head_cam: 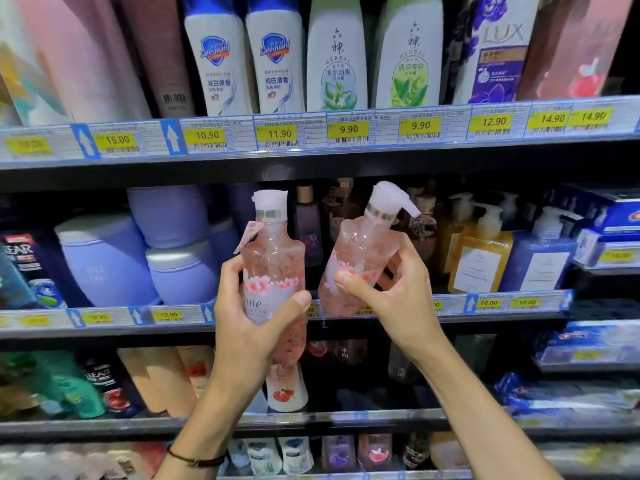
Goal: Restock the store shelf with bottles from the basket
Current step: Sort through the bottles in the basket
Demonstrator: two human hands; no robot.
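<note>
Head view: restocking under way, toppling risk

Gripped upright bottle (273, 258) in left hand (256, 327), tilted bottle (360, 247) in right hand (391, 296), each wrapped round the waist. Held both just before shelf front edge (104, 318), mid-length. Risked toppling dark bottles (306, 233) behind if pushed in tilted. Looked clear, smooth, hard plastic; waisted, frosted pump caps.

The left bottle (273, 258) and right bottle (360, 251) are clear pink with pink-and-white flower bands. Left of the left bottle sit lilac tubs (104, 261); above it, yellow price tags (280, 134) and blue-capped white bottles (218, 64).
</note>
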